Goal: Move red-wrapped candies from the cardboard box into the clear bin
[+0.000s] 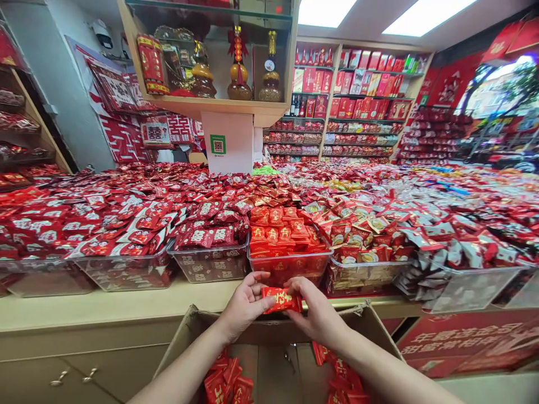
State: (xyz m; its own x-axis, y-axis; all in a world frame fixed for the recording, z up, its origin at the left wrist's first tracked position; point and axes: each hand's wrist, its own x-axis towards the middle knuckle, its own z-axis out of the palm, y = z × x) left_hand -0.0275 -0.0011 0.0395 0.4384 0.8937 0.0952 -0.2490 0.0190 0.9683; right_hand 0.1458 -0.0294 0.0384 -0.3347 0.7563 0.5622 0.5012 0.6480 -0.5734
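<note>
Between my two hands is a red packet with gold characters (281,300), held level above the far edge of an open cardboard box (236,328). My left hand (246,306) grips its left end, thumb across the front. The right end is pinched by my right hand (314,308). Just beyond them, a clear bin (290,261) holds neat rows of similar red packets (275,234). Inside the box, more red packets lie in a left pile (227,381) and a right pile (343,381), partly hidden by my forearms.
Clear bins of wrapped sweets line the counter (126,306), including a dark red bin (210,264) to the left and a durian-labelled bin (370,272) to the right. A glass-shelved cabinet (219,106) stands behind. Cupboard doors (37,376) are at lower left.
</note>
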